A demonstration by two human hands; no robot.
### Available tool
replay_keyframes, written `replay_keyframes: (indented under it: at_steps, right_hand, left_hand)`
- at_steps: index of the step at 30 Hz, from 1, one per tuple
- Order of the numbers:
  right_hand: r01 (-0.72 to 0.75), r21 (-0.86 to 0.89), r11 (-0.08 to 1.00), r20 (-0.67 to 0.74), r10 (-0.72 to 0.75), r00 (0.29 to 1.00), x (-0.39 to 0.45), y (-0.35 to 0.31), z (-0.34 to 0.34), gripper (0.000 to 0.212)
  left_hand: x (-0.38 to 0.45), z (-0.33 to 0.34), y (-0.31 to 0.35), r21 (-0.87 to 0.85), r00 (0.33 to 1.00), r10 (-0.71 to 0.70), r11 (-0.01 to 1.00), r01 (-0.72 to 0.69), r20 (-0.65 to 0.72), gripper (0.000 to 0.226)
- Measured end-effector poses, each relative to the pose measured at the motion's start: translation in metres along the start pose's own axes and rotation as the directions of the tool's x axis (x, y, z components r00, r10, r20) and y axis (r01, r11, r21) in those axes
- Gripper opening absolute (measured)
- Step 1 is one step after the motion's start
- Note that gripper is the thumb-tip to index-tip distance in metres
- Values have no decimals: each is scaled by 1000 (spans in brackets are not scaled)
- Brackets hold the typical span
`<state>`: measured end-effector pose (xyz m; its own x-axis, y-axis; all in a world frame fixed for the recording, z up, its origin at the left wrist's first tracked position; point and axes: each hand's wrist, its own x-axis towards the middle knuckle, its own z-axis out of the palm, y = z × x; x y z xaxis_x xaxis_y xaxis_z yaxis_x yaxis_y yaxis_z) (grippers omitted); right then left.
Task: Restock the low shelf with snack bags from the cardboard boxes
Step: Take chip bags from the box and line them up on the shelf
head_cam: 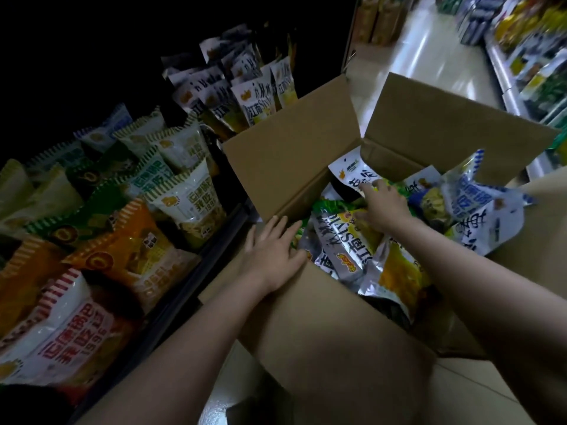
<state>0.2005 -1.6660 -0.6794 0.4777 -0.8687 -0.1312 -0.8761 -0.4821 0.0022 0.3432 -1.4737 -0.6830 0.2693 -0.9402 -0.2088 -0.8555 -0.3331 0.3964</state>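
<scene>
Shop aisle, dim on the shelf side, with a bright tiled floor (429, 56) running away at upper right. One open box (337, 317) sits on the floor just beside the low shelf (196, 271), its flaps raised.

Position of hands:
- Left hand (273, 250) lies flat on the near flap of the box, fingers straight, grasping nothing.
- Right hand (383, 207) reaches into the box with fingers spread over the bags (346, 240). It rests on them; no closed grip around any bag is visible.

Location of stock: the bags lie loose and overlapping inside the box. The shelf already carries upright rows of similar bags (184, 191).

Handling, as a judgement: the bags look light, soft and air-filled, with glossy film that is likely slippery and contents likely to crush. Take each by the flat sealed top edge or across the body with light pressure. Avoid squeezing.

Count: one box fully in view. Roughly six to eight bags show in the box; an exact count cannot be given, since they overlap. Shelf bags number well over a dozen.
</scene>
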Motion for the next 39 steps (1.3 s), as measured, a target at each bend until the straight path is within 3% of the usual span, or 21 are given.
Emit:
replay_keyframes:
  at_steps: [4, 8, 12, 14, 17, 19, 23, 24, 26, 28, 31, 33, 34, 36, 39]
  right_hand:
    - [-97, -14, 995, -113, 95, 989, 22, 6, 20, 42]
    - [-181, 108, 978, -263, 204, 943, 29, 5, 17, 19]
    - [-41, 399, 916, -312, 178, 933, -6, -3, -6, 14]
    - [25, 489, 872, -329, 158, 931, -38, -10, -19, 12]
    - [129, 482, 867, -341, 50, 939, -81, -21, -27, 13]
    - [231, 449, 863, -296, -100, 950, -109, -30, -34, 11]
    - [378, 372, 847, -72, -380, 922, -152, -30, -61, 11]
    - [379, 320, 868, -14, -396, 918, -156, -25, -69, 13]
    - [286, 182, 941, 44, -298, 953, -158, -12, -92, 25]
    - [62, 41, 997, -8, -61, 998, -155, 6, -115, 41]
    - [-296, 2, 955, 15, 296, 955, -145, 44, -127, 54]
    - [-416, 127, 901, 114, 403, 908, -141, 63, -120, 50]
    - [-439, 233, 868, 123, 422, 898, -142, 67, -115, 43]
    - [-432, 425, 795, 9, 474, 880, -149, 65, -110, 24]
    - [-265, 494, 828, -214, 411, 886, -160, 42, -127, 21]
  left_hand:
    - [-2, 15, -9, 5, 999, 34, 999, -34, -21, 53]
    - [2, 12, -9, 25, 999, 29, 999, -28, -18, 54]
    - [0, -10, 2, -13, 997, -20, 1000, 21, 80, 60]
    - [-4, -33, 17, -218, 990, -78, 971, 102, 115, 65]
    - [-15, -68, 46, -691, 980, -191, 702, 170, 48, 78]
    - [-27, -82, 58, -738, 965, -263, 650, 179, 1, 77]
    - [-43, -78, 65, -722, 934, -355, 654, 228, -27, 23]
    - [-47, -76, 69, -733, 927, -374, 637, 240, -21, 19]
    - [-54, -74, 76, -751, 925, -380, 618, 235, -23, 22]
    - [-60, -77, 81, -755, 936, -351, 623, 206, -34, 23]
    - [-67, -85, 85, -789, 939, -339, 594, 159, -65, 27]
    - [-73, -93, 85, -819, 938, -337, 559, 127, -84, 29]
    - [-78, -98, 85, -831, 937, -337, 545, 112, -94, 28]
    - [-92, -110, 81, -855, 935, -336, 513, 82, -111, 26]
    - [-116, -133, 69, -886, 913, -378, 462, 44, -152, 25]
